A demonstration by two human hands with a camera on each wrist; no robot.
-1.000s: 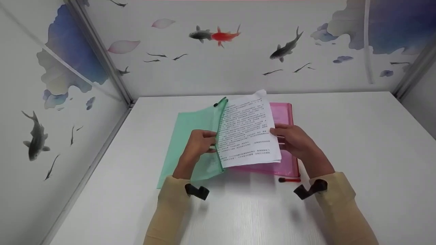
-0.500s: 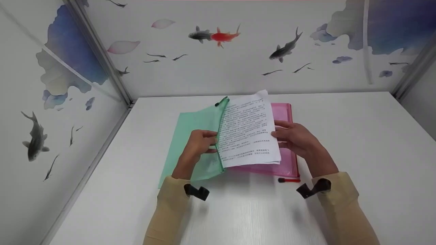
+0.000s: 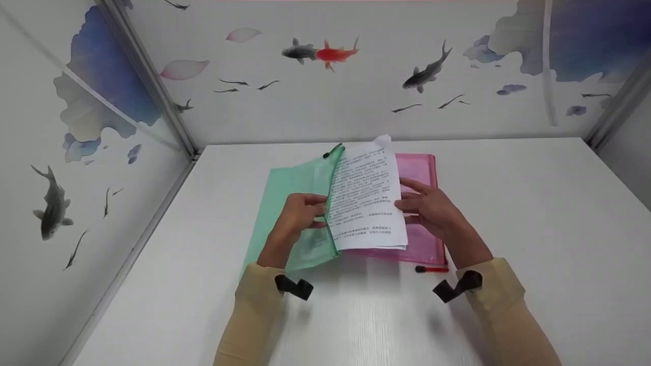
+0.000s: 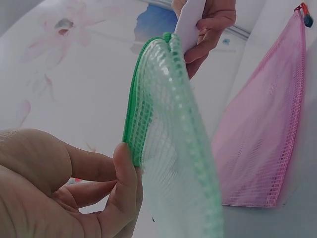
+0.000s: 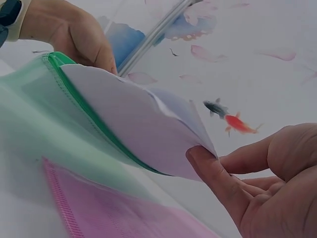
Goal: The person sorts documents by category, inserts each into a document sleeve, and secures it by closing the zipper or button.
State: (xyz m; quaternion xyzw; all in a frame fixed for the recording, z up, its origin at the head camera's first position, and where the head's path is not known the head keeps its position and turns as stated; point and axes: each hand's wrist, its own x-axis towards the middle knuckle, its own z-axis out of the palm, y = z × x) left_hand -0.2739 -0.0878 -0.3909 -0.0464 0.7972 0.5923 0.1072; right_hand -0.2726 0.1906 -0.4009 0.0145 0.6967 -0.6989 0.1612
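In the head view we see a green folder left of centre on a white table, its open edge raised off the surface. A few sheets of printed paper stick out of that opening at the centre of the frame, their left side inside the folder. The left hand pinches the folder's edge, and the right hand, right of centre, pinches the right edge of the paper. Partly beneath the sheets, right of centre, we see a pink folder, with a red zip pull at its lower right corner. Painted fish mark the wall across the top.

In the left wrist view, the left hand, at lower left, has its thumb and fingers closed on the green zip edge. The right hand holds the paper at the top, and the pink folder fills the right side.

In the right wrist view, we find the right hand at lower right, thumb on the near face of the paper and fingers behind. The left hand is at upper left, its fingertips hidden; the pink folder lies along the bottom.
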